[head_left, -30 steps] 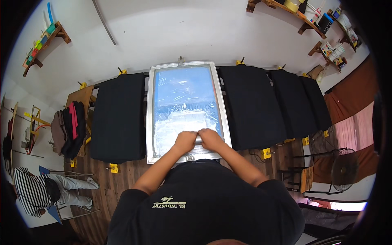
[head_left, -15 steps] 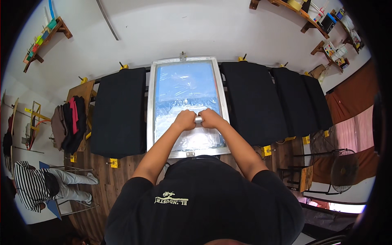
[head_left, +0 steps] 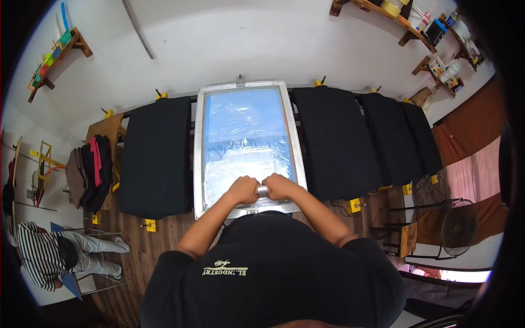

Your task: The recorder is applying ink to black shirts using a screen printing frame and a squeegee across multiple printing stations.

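A silver-framed screen [head_left: 199, 136] with a blue mesh and white, glossy patches on it lies in the middle of the row of black-covered boards. My left hand [head_left: 245, 189] and my right hand [head_left: 278, 187] are both closed round a silver bar-shaped squeegee [head_left: 262, 191] over the lower part of the mesh, near the frame's near edge. My fingers hide most of the bar.
Black-covered boards [head_left: 155, 158] flank the screen on both sides [head_left: 336, 142]. Piled garments [head_left: 97, 169] lie at left. A person in a striped top [head_left: 38, 251] stands at lower left. Wall shelves [head_left: 399, 24] hold containers; a fan [head_left: 459, 229] stands at right.
Both my hands and the bar rose toward the middle of the mesh half a second ago and are now back down near the screen's near edge.
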`<control>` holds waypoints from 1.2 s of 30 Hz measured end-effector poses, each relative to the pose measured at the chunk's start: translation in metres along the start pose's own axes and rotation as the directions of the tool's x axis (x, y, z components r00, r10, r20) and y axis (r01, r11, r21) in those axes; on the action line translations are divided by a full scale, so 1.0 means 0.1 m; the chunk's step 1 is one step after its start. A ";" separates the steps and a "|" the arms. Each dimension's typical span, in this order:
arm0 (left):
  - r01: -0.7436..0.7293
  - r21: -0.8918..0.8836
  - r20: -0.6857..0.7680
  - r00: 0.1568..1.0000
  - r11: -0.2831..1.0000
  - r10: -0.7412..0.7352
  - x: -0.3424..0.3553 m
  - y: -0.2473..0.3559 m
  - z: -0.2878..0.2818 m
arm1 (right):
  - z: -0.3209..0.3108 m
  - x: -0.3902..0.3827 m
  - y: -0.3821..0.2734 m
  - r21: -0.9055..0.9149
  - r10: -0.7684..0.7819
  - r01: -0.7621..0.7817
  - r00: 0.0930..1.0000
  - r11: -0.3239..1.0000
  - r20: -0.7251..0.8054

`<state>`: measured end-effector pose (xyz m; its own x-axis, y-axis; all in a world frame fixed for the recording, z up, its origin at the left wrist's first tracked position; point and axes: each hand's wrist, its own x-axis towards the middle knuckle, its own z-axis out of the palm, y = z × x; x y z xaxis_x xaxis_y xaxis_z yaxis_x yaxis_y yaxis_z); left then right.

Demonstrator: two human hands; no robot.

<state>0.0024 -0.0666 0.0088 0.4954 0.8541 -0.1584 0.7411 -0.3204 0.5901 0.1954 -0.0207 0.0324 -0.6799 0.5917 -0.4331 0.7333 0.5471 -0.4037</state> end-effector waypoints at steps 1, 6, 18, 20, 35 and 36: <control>-0.012 -0.039 0.009 1.000 0.999 0.013 0.04 -0.03 -0.04 | -0.09 0.04 0.01 0.034 -0.023 0.022 0.999 0.999 0.042; 0.022 0.080 -0.197 0.980 0.997 -0.006 0.11 0.00 -0.21 | -0.28 0.12 -0.05 -0.014 -0.006 0.004 0.992 1.000 -0.128; -0.010 0.031 -0.105 0.994 0.999 0.014 -0.17 0.08 0.17 | 0.20 -0.20 -0.13 -0.011 -0.047 0.046 0.975 0.999 -0.216; -0.009 0.009 -0.097 0.995 1.000 0.010 -0.05 0.01 0.02 | 0.00 -0.03 -0.05 -0.008 0.007 -0.007 1.000 1.000 -0.025; 0.057 0.049 -0.144 0.988 0.997 -0.049 0.24 -0.10 -0.04 | -0.09 0.23 0.12 -0.071 0.003 -0.014 0.990 0.997 -0.143; 0.047 0.044 -0.126 0.991 0.998 -0.041 0.17 -0.06 0.00 | -0.02 0.15 0.07 -0.073 0.011 -0.021 0.991 0.997 -0.134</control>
<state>0.0063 -0.0506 0.0026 0.4030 0.9116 -0.0814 0.7831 -0.2974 0.5462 0.1908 -0.0069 0.0247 -0.6656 0.6717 -0.3254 0.7454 0.5763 -0.3350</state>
